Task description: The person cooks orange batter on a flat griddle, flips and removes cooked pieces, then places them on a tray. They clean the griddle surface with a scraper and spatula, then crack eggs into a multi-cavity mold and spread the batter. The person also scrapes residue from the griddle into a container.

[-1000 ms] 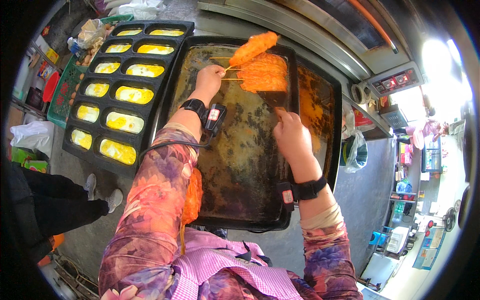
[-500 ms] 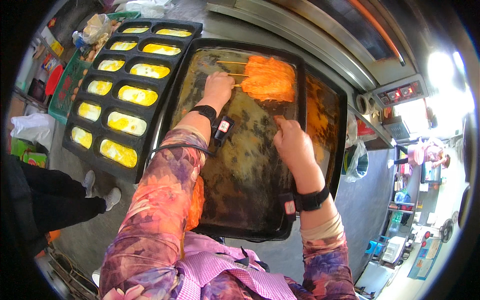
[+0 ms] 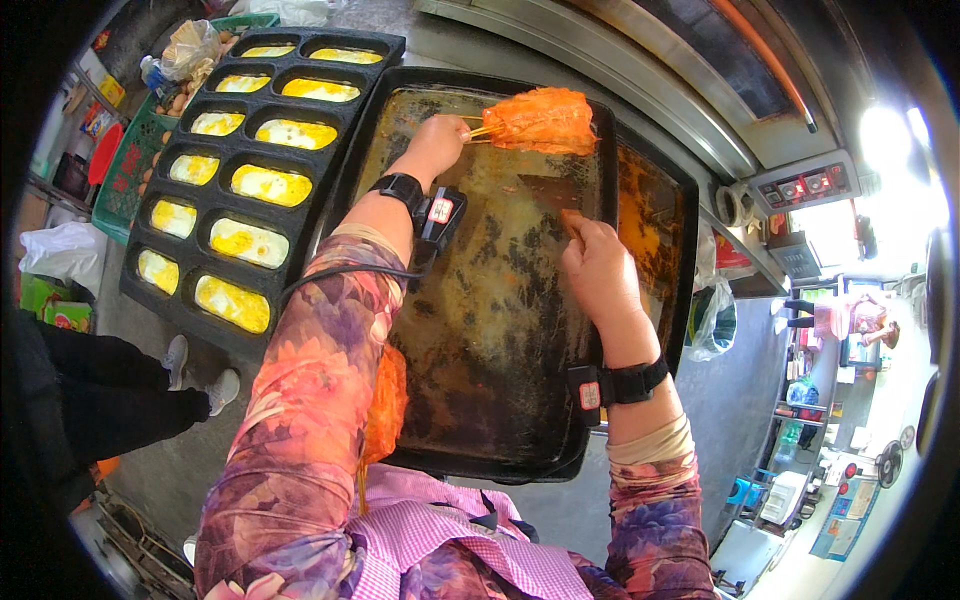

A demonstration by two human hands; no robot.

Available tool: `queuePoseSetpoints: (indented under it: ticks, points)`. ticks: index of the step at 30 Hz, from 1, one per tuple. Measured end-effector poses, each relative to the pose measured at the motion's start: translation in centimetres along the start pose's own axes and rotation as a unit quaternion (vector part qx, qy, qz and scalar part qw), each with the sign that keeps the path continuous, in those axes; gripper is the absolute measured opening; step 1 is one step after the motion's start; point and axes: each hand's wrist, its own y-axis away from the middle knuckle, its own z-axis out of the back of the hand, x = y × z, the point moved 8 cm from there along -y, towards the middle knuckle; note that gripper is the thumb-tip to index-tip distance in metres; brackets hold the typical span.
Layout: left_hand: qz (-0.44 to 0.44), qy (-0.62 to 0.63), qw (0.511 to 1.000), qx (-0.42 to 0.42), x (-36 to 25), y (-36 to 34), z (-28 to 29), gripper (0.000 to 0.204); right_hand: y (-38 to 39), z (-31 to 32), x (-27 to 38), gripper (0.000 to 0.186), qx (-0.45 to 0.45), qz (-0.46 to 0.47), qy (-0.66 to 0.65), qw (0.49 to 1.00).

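My left hand (image 3: pixel 437 143) is closed around the thin wooden sticks of orange, sauce-coated meat skewers (image 3: pixel 540 121). Their flat meat ends lie bunched toward the far right of a large black baking tray (image 3: pixel 470 440). My right hand (image 3: pixel 600 262) grips the brown handle of a flat scraper (image 3: pixel 550 190), whose dark blade is hard to make out against the tray. The blade is over the oily tray surface, nearer to me than the meat. Another orange meat skewer (image 3: pixel 385 405) shows beside my left forearm, which partly hides it.
To the left stands a black mold tray (image 3: pixel 215 275) with several egg-filled oval wells. A second oily tray (image 3: pixel 645 215) lies partly under the first at right. Beyond are an oven (image 3: pixel 600 65), a green egg crate (image 3: pixel 130 185) and a person's legs (image 3: pixel 110 385).
My left hand has gathered the skewers' sticks together, and the meat has shifted into a narrower bunch farther away. My right hand has moved slightly right, bringing more of the scraper into view.
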Motion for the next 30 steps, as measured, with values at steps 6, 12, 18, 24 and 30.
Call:
queuePoseSetpoints:
  ticks: [6,12,18,24,30]
  points:
    - [0.014,0.052,0.998,-0.023,1.2,-1.0,-0.2,0.015,-1.1,0.8,-0.3,0.029,-0.018,-0.002,0.028,0.999]
    - [0.055,0.135,0.989,-0.041,2.2,0.0,0.1,0.016,-1.5,1.4,-0.1,0.029,-0.055,0.023,0.03,0.998]
    - [0.056,0.184,0.981,-0.01,1.4,1.0,1.4,0.016,-1.5,2.2,0.1,0.031,-0.049,0.006,0.028,0.998]
    - [0.064,0.209,0.976,0.016,-0.8,3.0,3.9,0.015,1.0,2.6,0.3,0.031,-0.012,-0.038,-0.007,0.999]
    - [0.076,0.18,0.98,0.028,-3.4,8.1,7.1,0.014,3.8,4.3,0.7,0.031,-0.034,-0.013,-0.018,0.999]
